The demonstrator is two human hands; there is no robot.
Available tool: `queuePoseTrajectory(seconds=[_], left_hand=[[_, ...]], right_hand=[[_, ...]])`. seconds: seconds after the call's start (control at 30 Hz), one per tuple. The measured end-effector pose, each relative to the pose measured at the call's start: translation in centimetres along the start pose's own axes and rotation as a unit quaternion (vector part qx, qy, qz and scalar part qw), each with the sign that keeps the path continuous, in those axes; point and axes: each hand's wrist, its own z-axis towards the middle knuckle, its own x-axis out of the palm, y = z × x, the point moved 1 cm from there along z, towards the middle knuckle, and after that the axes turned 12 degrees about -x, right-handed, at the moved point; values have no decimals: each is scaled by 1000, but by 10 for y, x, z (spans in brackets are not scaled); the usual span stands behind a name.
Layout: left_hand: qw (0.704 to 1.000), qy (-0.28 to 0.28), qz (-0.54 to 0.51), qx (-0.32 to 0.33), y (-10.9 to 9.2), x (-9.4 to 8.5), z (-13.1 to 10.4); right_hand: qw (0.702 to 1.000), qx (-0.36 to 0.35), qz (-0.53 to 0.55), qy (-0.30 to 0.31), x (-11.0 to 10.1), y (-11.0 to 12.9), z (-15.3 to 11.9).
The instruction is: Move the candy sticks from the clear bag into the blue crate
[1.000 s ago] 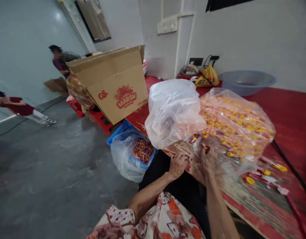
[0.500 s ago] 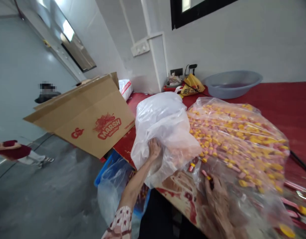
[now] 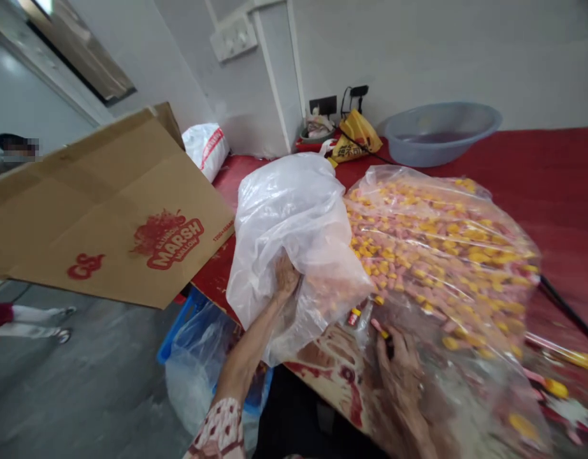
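Fingers, right hand: curled, gripping a pink-and-yellow piece at the fingertips, just above the worn table edge.
Fingers, left hand: reaching into the folds of the white plastic bag; open or closed, cannot tell, tips hidden.
Loose red piece: yellow-capped, lying between both hands, near the white plastic bag.
Clear bag: filled with pink-and-yellow pieces, spread on the red table, beside the right hand.
Carton: tilted, left of the white plastic bag, marked "MARSH MALLOW".
Basin: pale blue, near the wall.
Crate: blue, plastic-lined, below table edge.
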Motion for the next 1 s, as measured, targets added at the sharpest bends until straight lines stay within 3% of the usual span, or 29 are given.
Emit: queuePoseTrajectory(seconds=[0.17, 0.33, 0.57, 0.7, 0.83, 0.9, 1.0], left_hand=[[1000, 23, 17, -7, -15, -9, -27], [999, 14, 21, 26, -12, -32, -53], [991, 112, 68, 27, -3, -52, -73], [993, 99, 57, 41, -14, -44, -76], [993, 112, 15, 41, -29, -30, -66], [991, 130, -8, 19, -34, -27, -55], [984, 168, -31, -51, -34, -32, -40]], right_hand=[[999, -14, 29, 8, -5, 6, 10], [998, -21, 52, 22, -16, 18, 8], [997, -33, 63, 36, -19, 31, -11], [997, -19, 78, -20, -20, 27, -15], [998, -14, 62, 6, -24, 24, -19], [998, -9, 56, 25, -26, 25, -20], [998, 2, 61, 2, -32, 29, -17]])
